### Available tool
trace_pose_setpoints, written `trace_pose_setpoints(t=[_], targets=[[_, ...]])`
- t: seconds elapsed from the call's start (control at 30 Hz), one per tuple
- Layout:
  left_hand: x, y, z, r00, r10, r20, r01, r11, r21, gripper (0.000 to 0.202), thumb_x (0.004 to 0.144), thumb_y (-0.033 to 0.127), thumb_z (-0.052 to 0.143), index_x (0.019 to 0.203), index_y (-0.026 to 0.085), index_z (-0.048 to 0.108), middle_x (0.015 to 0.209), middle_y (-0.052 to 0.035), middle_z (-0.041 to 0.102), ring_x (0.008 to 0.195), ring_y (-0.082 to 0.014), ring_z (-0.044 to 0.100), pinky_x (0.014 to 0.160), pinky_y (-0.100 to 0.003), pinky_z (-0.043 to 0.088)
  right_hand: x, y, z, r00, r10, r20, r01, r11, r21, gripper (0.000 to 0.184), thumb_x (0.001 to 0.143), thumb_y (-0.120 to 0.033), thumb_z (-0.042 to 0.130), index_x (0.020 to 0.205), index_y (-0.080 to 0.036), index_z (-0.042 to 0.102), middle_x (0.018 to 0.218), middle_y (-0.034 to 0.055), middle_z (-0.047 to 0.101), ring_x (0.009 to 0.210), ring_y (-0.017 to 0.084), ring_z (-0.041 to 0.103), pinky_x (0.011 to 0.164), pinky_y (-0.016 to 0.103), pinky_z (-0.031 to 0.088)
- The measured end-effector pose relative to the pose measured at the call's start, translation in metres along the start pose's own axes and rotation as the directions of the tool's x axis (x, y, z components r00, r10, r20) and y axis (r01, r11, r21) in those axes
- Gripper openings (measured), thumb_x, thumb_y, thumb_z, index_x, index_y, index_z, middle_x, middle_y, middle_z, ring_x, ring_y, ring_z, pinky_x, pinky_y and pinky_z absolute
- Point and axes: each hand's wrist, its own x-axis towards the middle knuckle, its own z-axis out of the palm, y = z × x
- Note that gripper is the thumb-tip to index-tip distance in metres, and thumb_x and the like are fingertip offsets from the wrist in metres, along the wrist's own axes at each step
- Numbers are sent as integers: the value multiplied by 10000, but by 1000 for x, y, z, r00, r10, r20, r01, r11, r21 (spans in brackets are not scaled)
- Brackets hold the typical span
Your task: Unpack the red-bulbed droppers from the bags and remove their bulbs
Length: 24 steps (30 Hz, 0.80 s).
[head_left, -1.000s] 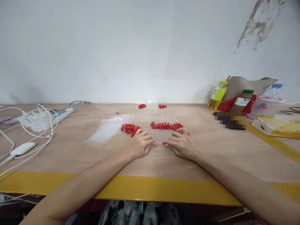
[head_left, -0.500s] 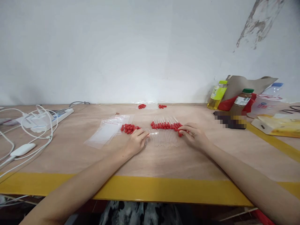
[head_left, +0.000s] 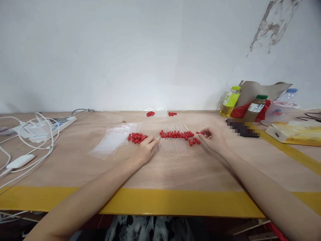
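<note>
My right hand (head_left: 212, 139) is closed in a pinch on a red rubber bulb (head_left: 199, 133), just right of the rows. My left hand (head_left: 147, 149) rests at the left end of the clear tubes (head_left: 174, 147), fingers closed on a thin clear dropper tube (head_left: 158, 138) that is mostly hidden. Beyond the loose tubes lies a row of droppers with red bulbs (head_left: 173, 134), their clear stems fanned away from me. A few loose red bulbs (head_left: 194, 141) lie at the row's right end. A pile of red bulbs (head_left: 136, 137) sits beside my left hand.
Clear plastic bags (head_left: 110, 140) lie left of the pile. More red bulbs (head_left: 150, 114) are near the wall. A power strip (head_left: 54, 130) with tangled white cables is at left. Bottles (head_left: 229, 102), a dark phone-like object (head_left: 242, 129) and a yellow packet (head_left: 296, 134) stand at right.
My right hand has moved right, away from the row's end, and lifted a red bulb. The tube in my left hand, earlier pointing right, now barely shows. The view has shifted slightly.
</note>
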Motion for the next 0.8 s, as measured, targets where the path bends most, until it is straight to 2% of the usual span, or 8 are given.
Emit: trace_pose_setpoints(t=[0.23,0.4,0.53,0.63,0.73,0.8], targets=[[4,3,-3,996,60,66,-61,998,6,201,857,146,416,834,150,616,735,-40,570,685,-135,553,638,-236,459,-4,1,2,998,63,30,-62,997,-36,264,683,-442,575,735,-185,614,634,16,623,551,124,523,501,231,371],[5,10,-5,992,17,126,-5,996,-88,176,849,266,494,924,161,614,864,-54,625,776,-148,592,718,-260,481,-6,0,5,997,46,58,-42,997,-71,248,692,-443,566,704,-200,616,628,7,634,561,131,537,519,239,367],[4,9,-2,988,-2,156,20,993,-114,364,769,436,574,1002,158,605,950,-75,631,846,-178,599,750,-283,487,-5,2,7,998,26,55,-19,991,-131,287,691,-479,558,705,-200,622,669,21,642,613,148,553,538,245,366],[5,8,-2,980,16,200,5,994,-106,472,719,499,588,1021,137,607,952,-92,640,884,-204,586,782,-312,479,-5,1,6,998,19,61,-7,983,-185,283,681,-484,565,688,-209,626,688,17,643,659,156,560,556,246,364],[8,10,-7,965,29,259,-1,994,-105,461,754,497,555,1042,141,604,964,-89,646,930,-214,563,832,-339,453,-6,-4,5,995,9,100,12,977,-213,285,663,-495,579,657,-214,628,692,9,641,662,153,556,561,244,359],[9,13,-13,954,35,298,-5,995,-102,437,795,486,517,1087,169,586,1046,-82,627,1003,-220,533,892,-373,411,-7,-7,4,993,7,114,19,975,-222,299,667,-506,568,649,-215,630,698,10,641,666,155,554,563,246,359]])
